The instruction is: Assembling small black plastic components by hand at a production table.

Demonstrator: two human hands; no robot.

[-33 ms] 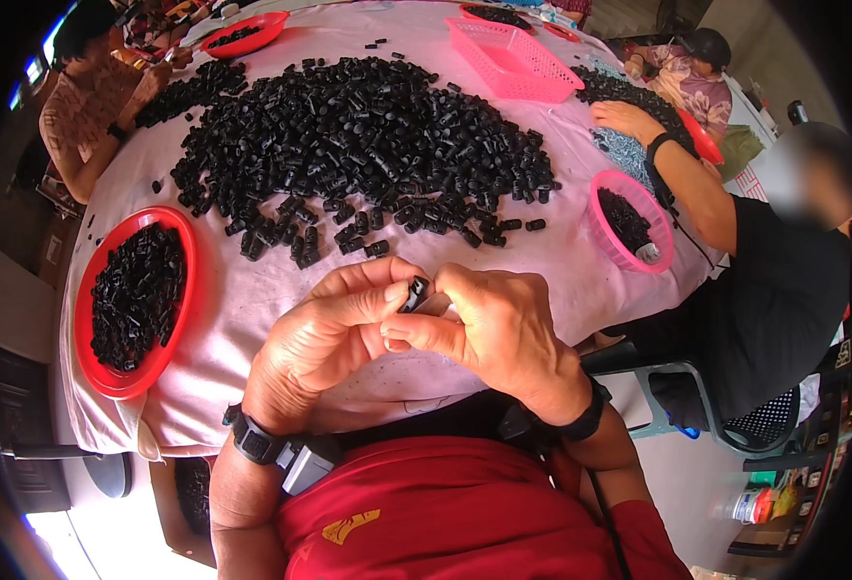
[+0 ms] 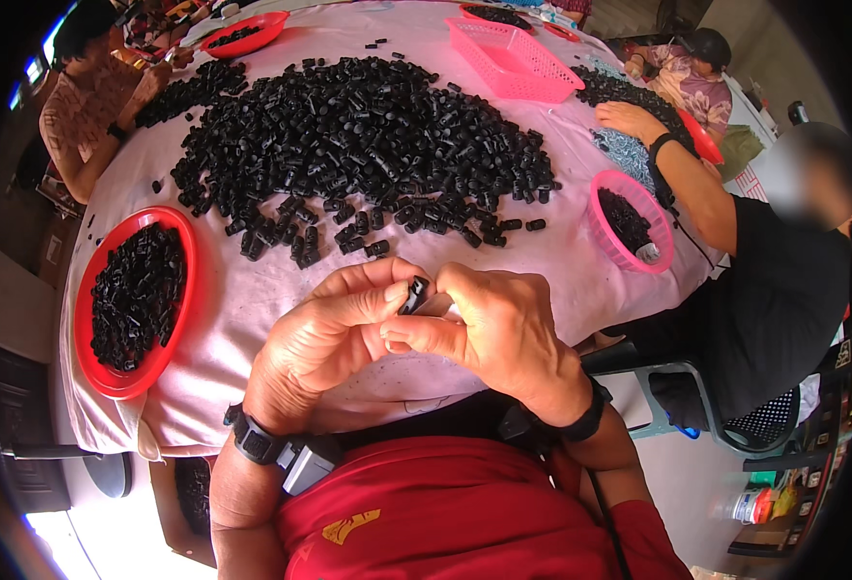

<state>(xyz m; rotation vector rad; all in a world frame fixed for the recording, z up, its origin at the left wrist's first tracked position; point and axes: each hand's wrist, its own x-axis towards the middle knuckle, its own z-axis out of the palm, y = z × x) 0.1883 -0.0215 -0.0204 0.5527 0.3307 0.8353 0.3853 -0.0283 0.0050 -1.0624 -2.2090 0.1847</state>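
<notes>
My left hand (image 2: 334, 324) pinches a small black plastic part (image 2: 414, 294) between thumb and fingertips, in front of my body above the table's near edge. Part of its side shines pale in the light. Close against it, my right hand (image 2: 503, 324) is closed, thumb and fingers meeting by the part. A thin, pale, flat piece (image 2: 437, 304) shows between the two hands, seemingly held in the right one; its kind is mostly hidden by the fingers. Just beyond my fingertips lies a large heap of black cylindrical plastic parts (image 2: 348, 135), with several scattered at its near side.
At my left sits a red bowl (image 2: 191, 280) full of small black pieces. A round pink basket (image 2: 665, 253) with black pieces stands at the right, a rectangular pink basket (image 2: 503, 63) farther back. A co-worker's hand (image 2: 629, 121) rests at the right; other people sit around the pink-clothed table (image 2: 242, 329).
</notes>
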